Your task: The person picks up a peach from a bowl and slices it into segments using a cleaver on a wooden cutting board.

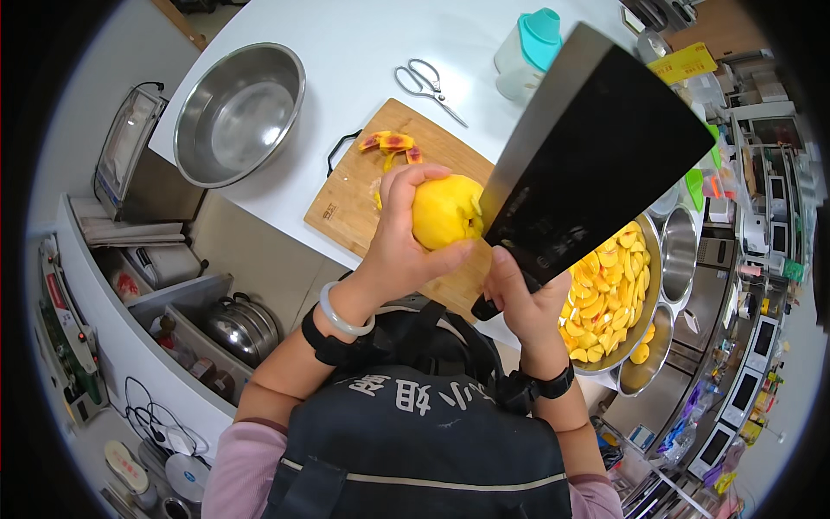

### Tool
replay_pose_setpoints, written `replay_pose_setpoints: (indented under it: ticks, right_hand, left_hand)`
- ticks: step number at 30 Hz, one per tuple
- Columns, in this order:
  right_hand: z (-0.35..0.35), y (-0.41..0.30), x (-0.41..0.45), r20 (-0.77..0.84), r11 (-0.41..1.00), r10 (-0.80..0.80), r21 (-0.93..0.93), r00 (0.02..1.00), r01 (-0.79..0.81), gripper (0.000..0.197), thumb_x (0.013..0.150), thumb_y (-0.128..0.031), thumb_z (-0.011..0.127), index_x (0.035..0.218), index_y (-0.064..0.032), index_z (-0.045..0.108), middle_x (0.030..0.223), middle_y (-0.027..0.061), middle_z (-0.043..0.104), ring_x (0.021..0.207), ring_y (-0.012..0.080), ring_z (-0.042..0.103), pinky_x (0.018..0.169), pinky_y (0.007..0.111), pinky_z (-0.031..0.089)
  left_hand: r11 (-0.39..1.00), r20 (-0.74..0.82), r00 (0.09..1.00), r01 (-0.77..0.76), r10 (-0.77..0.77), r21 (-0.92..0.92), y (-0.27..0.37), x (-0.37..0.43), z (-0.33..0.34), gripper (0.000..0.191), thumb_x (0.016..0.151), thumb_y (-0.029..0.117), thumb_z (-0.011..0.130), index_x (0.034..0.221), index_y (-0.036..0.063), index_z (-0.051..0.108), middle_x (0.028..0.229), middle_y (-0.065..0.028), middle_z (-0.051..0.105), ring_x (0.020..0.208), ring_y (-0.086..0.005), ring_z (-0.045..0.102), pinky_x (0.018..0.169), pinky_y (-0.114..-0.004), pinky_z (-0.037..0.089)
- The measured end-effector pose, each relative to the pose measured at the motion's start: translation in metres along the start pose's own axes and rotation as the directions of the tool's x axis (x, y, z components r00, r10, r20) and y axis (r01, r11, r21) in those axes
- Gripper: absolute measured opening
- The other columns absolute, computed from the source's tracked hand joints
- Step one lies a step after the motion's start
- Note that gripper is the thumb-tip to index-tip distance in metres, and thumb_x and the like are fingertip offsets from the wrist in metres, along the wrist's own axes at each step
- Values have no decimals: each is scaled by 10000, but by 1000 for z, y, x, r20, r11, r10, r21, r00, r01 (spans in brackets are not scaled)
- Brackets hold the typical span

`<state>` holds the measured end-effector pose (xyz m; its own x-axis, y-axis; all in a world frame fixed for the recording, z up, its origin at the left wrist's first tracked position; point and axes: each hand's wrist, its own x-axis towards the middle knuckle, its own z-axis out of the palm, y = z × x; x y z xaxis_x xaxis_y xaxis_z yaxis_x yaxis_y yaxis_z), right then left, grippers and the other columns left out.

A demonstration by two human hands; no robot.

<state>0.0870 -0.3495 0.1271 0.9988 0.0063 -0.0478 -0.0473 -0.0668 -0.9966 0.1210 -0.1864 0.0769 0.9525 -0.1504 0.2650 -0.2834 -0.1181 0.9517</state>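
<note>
A round, peeled yellow fruit (446,209), which looks like a peach, is gripped in my left hand (403,224) above the wooden cutting board (353,194). My right hand (524,295) grasps the black handle of a broad cleaver (596,149). The blade is raised and tilted, and its lower edge appears right beside the fruit, though I cannot tell if they touch. Several yellow pieces with red inner sides (392,141) lie near the board's far corner, partly hidden by my left hand.
An upright steel basin (237,113) stands at the left. Scissors (429,89) and a teal-lidded jug (528,55) sit beyond the board. At the right, a large bowl holds sliced yellow fruit (609,292); a smaller bowl (652,357) and steel pot (678,253) adjoin it.
</note>
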Motion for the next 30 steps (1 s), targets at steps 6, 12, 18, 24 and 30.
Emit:
replay_pose_setpoints:
  ticks: [6,12,18,24,30]
  right_hand:
    - [8,20,0,127,869,-160,-453,979,200,57,788,-34,619,801,19,602,635,142,581,522,257,564,500,297,433]
    - [15,41,8,171,836,-175,-495,970,238,154,766,2,609,920,15,609,649,152,560,520,273,547,512,307,438]
    - [24,60,11,286,787,-203,-521,937,330,514,670,49,615,1174,-41,570,721,141,583,586,266,569,551,327,468]
    - [31,75,14,252,856,-100,-472,963,213,367,734,1,612,1100,-18,598,725,142,602,562,233,570,554,308,467]
    - [15,94,10,57,917,306,-284,950,-279,110,830,-99,611,814,9,606,564,56,543,483,99,515,460,243,410]
  left_hand:
    - [843,134,933,358,-333,-402,-37,-10,6,551,755,82,597,1233,34,328,1122,-102,382,1045,-160,411,912,-293,382]
    - [639,201,894,430,-401,-638,-61,-20,4,501,823,122,562,1255,60,315,1098,-70,438,966,-123,468,788,-240,451]
    - [417,245,760,561,-602,-715,-66,-22,2,373,924,212,456,1259,112,326,1072,-64,518,875,-131,544,645,-246,460]
    - [307,297,711,588,-637,-748,-88,-29,1,345,897,158,395,1236,101,372,1070,-70,525,888,-160,556,663,-276,475]
    - [59,412,655,572,-633,-818,-116,-37,5,380,865,172,441,1231,95,371,1088,-76,516,921,-181,549,669,-286,474]
